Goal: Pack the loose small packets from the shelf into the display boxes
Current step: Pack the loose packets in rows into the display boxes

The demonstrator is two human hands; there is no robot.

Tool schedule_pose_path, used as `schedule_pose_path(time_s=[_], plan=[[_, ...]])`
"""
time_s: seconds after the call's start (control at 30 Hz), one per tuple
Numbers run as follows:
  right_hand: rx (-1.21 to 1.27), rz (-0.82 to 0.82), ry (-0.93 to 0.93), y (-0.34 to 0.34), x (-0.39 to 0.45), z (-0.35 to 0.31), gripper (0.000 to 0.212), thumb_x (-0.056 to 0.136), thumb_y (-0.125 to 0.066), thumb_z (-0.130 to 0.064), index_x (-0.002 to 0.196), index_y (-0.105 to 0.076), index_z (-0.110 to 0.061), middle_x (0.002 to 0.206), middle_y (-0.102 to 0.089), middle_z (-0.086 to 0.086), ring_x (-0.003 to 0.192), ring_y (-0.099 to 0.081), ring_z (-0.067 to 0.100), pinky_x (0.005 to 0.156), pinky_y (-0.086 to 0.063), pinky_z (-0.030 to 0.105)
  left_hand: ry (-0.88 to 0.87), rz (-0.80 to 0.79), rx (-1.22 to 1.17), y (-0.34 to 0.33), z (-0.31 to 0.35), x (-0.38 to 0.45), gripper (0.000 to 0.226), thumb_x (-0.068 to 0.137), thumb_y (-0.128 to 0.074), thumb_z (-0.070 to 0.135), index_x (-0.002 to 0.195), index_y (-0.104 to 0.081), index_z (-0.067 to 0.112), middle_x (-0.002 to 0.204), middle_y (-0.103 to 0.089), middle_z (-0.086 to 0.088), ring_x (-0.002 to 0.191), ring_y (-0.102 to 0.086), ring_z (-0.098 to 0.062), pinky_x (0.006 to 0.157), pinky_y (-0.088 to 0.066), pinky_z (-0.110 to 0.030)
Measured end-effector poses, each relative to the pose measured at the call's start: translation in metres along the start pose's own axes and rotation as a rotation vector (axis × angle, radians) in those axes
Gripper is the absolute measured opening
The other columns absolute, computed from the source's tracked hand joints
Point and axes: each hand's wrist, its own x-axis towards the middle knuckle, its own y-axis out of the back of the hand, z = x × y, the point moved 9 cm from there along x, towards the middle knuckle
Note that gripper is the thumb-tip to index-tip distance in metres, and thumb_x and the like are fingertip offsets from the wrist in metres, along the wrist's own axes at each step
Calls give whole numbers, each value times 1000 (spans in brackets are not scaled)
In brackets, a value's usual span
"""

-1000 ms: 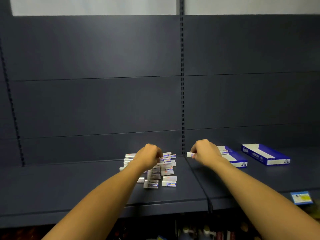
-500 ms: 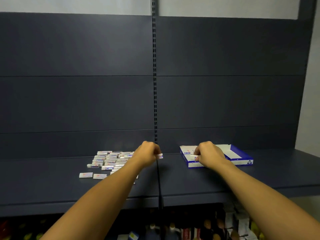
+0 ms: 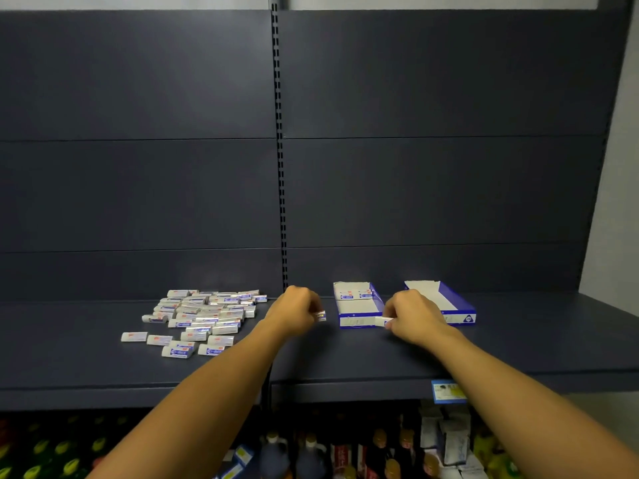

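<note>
A heap of small white packets [image 3: 204, 314] lies on the dark shelf [image 3: 345, 357], left of centre. Two open blue display boxes stand to the right: the left box [image 3: 358, 307] holds a few packets at its back, and the right box [image 3: 446, 302] looks empty, partly hidden by my right hand. My left hand [image 3: 297, 311] grips a small packet [image 3: 321, 316] between the heap and the left box. My right hand [image 3: 413, 316] pinches another white packet [image 3: 383, 321] at the front right corner of the left box.
A vertical slotted upright [image 3: 280, 202] splits the dark back panel. A blue and yellow price tag [image 3: 447, 391] hangs on the shelf's front edge. Bottles and packaged goods [image 3: 311, 454] fill the shelf below. A pale wall [image 3: 619, 202] is at the right.
The view has shifted between frames. Both hands, each with a packet, have moved right from the heap toward the boxes; my right hand now sits at the left box's front corner.
</note>
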Motion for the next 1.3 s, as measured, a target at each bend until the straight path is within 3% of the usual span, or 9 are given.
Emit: schedule_pose_path(time_s=[0.1,0.3,0.43,0.77,0.97,1.3], plan=[[39,-3,-11,-5,11,13,17,89,-72,-25,105,-75,-23,104,-71,-2,90,-65,16,82,-58,32,16,7,-14,-5,1,16,18,89,-67,7,104,-73,15,105,-72,-4,93,-66,-19,85,-59,-39],[84,18,-31,-12,41,36,13,87,-73,-27,99,-77,-24,95,-71,-3,87,-64,14,67,-51,27,30,-7,-54,-26,1,49,21,91,-68,11,111,-72,14,110,-72,-5,98,-67,-21,89,-58,-44],[84,37,-29,-10,70,44,10,88,-71,-26,97,-77,-25,94,-71,-3,85,-65,15,67,-53,29,35,24,-51,-27,-3,81,17,91,-69,20,107,-73,21,108,-72,0,95,-67,-19,83,-60,-43],[204,119,13,-33,142,44,19,88,-75,-28,107,-76,-26,106,-69,-9,88,-63,12,74,-55,26,30,48,-90,-44,-17,140,19,91,-66,15,104,-73,27,107,-73,4,94,-67,-16,80,-61,-41],[321,148,78,-46,174,43,13,84,-75,-17,95,-78,-25,89,-61,-16,84,-63,9,76,-57,31,58,103,-81,-54,-19,157,19,91,-65,16,102,-74,29,103,-73,5,91,-67,-17,79,-61,-40],[493,129,54,-78,212,45,15,87,-78,-23,102,-74,-22,98,-71,-5,84,-67,11,70,-56,25,117,93,-186,-82,-18,181,20,90,-66,9,101,-77,21,100,-75,2,89,-67,-15,80,-60,-39]])
